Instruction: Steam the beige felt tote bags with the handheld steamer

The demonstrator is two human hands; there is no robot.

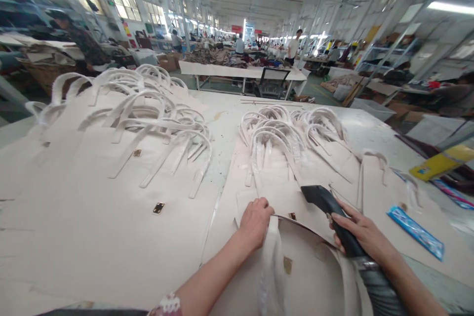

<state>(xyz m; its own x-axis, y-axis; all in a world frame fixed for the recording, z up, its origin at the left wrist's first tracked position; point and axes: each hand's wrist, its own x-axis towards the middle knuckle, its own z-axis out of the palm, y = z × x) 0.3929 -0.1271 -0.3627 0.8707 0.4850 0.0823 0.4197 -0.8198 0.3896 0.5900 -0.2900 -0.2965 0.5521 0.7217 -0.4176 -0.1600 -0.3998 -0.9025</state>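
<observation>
My left hand point(256, 222) is closed on the upper edge of a pale beige bag piece point(307, 266) at the bottom centre, beside its plastic-wrapped strap point(272, 256). In my right hand point(357, 232) is a black nozzle point(320, 197) on a ribbed dark hose point(381, 286), its wide tip pointing up and left, above the beige panels. A small metal plate point(288, 265) shows on the held piece. Beyond my hands lie more beige panels with looped handles point(272, 140).
Beige panels with looped handles point(148, 123) cover the left of the table point(218, 118). A blue packet point(416, 232) and a yellow object point(442, 162) lie at the right. Past the table are a black chair point(273, 81), a long workbench point(222, 70) and several people.
</observation>
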